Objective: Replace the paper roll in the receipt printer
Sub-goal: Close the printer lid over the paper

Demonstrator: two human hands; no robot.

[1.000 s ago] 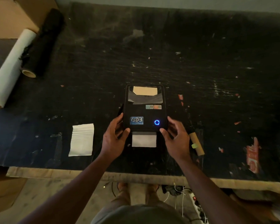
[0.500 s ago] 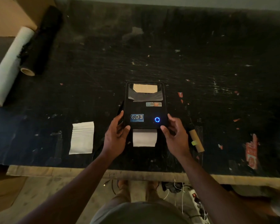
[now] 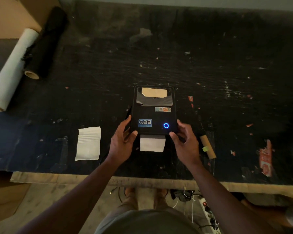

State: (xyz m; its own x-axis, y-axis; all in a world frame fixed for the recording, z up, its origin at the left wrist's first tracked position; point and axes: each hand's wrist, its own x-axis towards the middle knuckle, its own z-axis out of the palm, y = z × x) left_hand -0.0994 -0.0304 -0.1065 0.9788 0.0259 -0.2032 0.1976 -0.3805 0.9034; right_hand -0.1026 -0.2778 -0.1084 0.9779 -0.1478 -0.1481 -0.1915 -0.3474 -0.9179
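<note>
A black receipt printer [image 3: 153, 114] sits on the dark table, lid down, with a blue ring light [image 3: 166, 125] lit near its front right corner. A strip of white paper [image 3: 152, 143] sticks out of its front slot. My left hand [image 3: 122, 142] holds the printer's front left corner, thumb on top. My right hand [image 3: 184, 141] holds the front right corner the same way. A bare cardboard core [image 3: 207, 146] lies on the table just right of my right hand. A torn white paper piece [image 3: 88, 143] lies flat to the left.
A long white roll [image 3: 12, 71] and a black roll [image 3: 46, 43] lie at the far left by a cardboard box [image 3: 15, 12]. Red paper scraps [image 3: 265, 159] litter the right side. The table's wooden front edge [image 3: 142, 180] runs below my wrists; a power strip [image 3: 208, 211] lies on the floor.
The white paper strip reaches a little further out of the front slot than a second ago. Both hands stay on the printer's front corners.
</note>
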